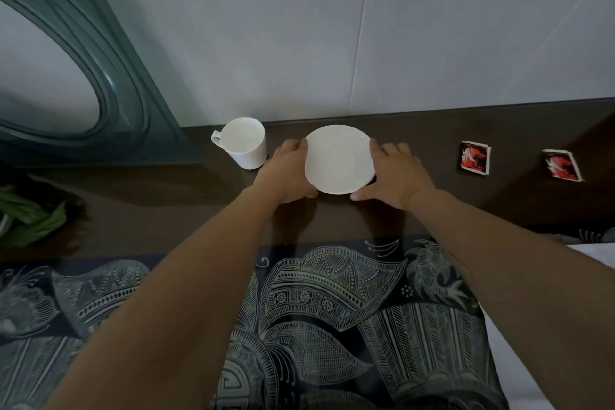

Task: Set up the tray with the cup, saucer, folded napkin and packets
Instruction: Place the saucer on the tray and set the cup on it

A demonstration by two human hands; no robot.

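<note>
Patterned cloth lies nearest. Beyond it, left hand and right hand cup the saucer by its rim, fingers spread — on the dark counter. Cup stands just left, two packets well right. No tray or napkin shows — setup looks barely begun.

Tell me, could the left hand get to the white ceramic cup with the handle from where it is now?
Probably yes. The left hand grips the white round saucer at its left edge, and the white ceramic cup stands upright just beyond it, with bare dark tabletop between. It would have to let go of the saucer first.
</note>
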